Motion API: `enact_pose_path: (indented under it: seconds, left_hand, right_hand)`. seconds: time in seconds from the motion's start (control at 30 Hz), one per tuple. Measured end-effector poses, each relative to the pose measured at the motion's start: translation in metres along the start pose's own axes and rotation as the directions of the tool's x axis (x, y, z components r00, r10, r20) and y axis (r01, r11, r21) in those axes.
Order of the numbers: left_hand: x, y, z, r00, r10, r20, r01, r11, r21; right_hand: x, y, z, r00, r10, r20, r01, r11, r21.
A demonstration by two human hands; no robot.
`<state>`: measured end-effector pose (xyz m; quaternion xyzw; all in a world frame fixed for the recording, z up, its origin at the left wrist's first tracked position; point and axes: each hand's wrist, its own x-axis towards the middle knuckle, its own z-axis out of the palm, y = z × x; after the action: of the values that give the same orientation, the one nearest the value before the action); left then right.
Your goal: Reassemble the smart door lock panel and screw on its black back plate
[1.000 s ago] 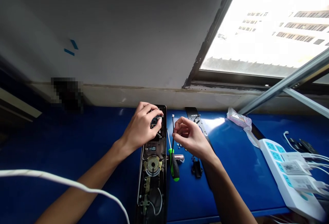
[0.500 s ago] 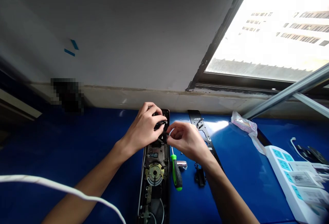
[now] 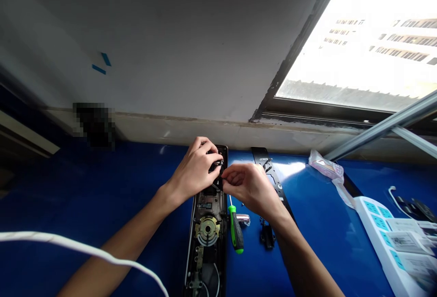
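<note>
A long, dark, opened housing (image 3: 208,206), like a door lock's body, lies lengthwise on the blue table with a round brass-coloured part (image 3: 207,229) and wires inside. My left hand (image 3: 198,167) grips its upper part, fingers curled over small dark pieces there. My right hand (image 3: 247,185) is closed in a pinch at the housing's right edge, close to my left fingertips; whatever the pinch holds is too small and dark to name. Just below it lies a screwdriver (image 3: 236,231) with a green and black handle, its shaft pointing up toward my right hand.
A black perforated plate (image 3: 273,174) lies beyond my right hand. A wrapped cylinder (image 3: 243,219) and a small black part (image 3: 267,235) lie right of the screwdriver. At right are a white power strip (image 3: 378,229) and a plastic packet (image 3: 326,166). A white cable (image 3: 85,249) crosses the lower left.
The whole view has shifted slightly, so things appear a little farther right. Both hands keep their places on the housing; the right fingers look slightly more curled.
</note>
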<state>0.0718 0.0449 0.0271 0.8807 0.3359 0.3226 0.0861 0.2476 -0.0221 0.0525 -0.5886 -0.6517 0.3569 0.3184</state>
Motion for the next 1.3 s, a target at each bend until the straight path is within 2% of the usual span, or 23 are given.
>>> enact_pose_path:
  seconds: [0.33, 0.5, 0.63, 0.8, 1.0, 1.3]
  left_hand:
    - [0.002, 0.001, 0.003, 1.000, 0.013, -0.006, -0.012, 0.999, 0.032]
    - [0.002, 0.000, 0.003, 1.000, 0.031, -0.004, -0.030, 0.999, 0.019]
    - [0.002, -0.002, 0.003, 0.999, 0.054, 0.004, -0.054, 0.998, 0.029]
    - [0.003, 0.000, 0.002, 0.998, 0.062, 0.019, -0.063, 0.997, 0.047]
    - [0.008, -0.002, 0.002, 0.999, 0.048, -0.014, -0.048, 0.998, 0.032]
    - [0.005, -0.008, -0.009, 0.995, 0.078, 0.067, -0.078, 0.997, -0.011]
  right_hand:
    - [-0.001, 0.007, 0.000, 1.000, -0.015, -0.009, 0.015, 1.000, 0.004]
    - [0.000, 0.015, 0.001, 0.997, -0.025, -0.066, 0.025, 1.000, 0.008]
    - [0.005, 0.024, 0.002, 0.995, -0.008, -0.095, 0.016, 0.997, 0.082]
    - [0.009, 0.031, 0.005, 0.999, -0.008, -0.050, 0.019, 0.976, 0.217]
    - [0.008, 0.031, 0.006, 0.999, -0.009, -0.045, 0.020, 0.966, 0.259]
    - [0.010, 0.030, 0.007, 0.997, 0.025, -0.071, -0.004, 0.963, 0.271]
